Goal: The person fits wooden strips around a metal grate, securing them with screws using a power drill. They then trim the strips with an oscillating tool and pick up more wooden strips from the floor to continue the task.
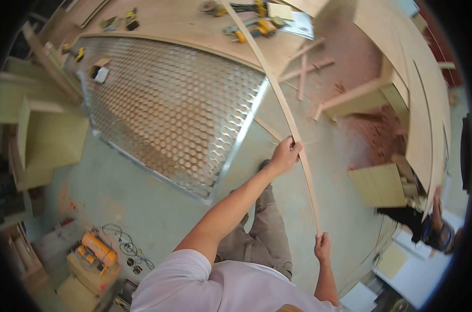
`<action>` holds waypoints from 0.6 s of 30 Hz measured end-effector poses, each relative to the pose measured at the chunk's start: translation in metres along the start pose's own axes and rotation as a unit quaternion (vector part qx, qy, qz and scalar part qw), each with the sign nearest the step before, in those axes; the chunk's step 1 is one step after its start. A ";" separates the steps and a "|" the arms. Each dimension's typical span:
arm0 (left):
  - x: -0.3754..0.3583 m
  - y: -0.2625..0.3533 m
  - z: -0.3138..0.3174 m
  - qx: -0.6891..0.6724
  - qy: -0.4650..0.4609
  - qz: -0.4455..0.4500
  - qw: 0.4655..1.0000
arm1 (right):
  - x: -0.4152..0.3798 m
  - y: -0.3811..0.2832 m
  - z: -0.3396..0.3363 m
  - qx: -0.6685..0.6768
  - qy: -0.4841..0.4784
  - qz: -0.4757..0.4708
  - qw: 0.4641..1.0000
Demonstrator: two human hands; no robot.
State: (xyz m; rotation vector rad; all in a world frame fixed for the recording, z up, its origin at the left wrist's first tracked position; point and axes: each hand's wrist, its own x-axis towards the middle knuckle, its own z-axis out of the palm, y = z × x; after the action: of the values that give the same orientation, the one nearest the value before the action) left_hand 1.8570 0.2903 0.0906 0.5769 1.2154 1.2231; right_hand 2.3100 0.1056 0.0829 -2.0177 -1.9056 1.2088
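A long, thin wooden strip runs from the top of the view down to the lower right, bowed in the wide lens. My left hand is closed round its middle part. The strip's near end is pinched in my right hand, lower and to the right. To the left of my left hand lies a metal panel with rows of round holes, with a small open box on it.
Power tools lie on a wooden board at the top. Wooden boxes and curved panels stand at right, near another person. An orange machine and cables are at lower left. Loose sticks lie beyond my hands.
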 end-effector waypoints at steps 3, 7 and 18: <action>0.030 0.030 -0.061 -0.048 0.103 0.036 0.993 | 0.094 -0.069 -0.005 -0.011 -0.023 -0.044 0.999; 0.093 0.068 -0.164 -0.117 0.238 0.065 0.962 | 0.223 -0.132 0.010 -0.065 -0.052 -0.173 0.981; 0.244 0.163 -0.373 -0.077 0.472 0.083 0.874 | 0.485 -0.397 0.140 -0.011 -0.003 -0.418 0.908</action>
State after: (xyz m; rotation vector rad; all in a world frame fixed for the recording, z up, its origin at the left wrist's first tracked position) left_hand 1.4234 0.4704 0.0203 -0.0951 1.8649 1.8211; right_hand 1.8595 0.5553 -0.0048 -0.9476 -2.3740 0.9277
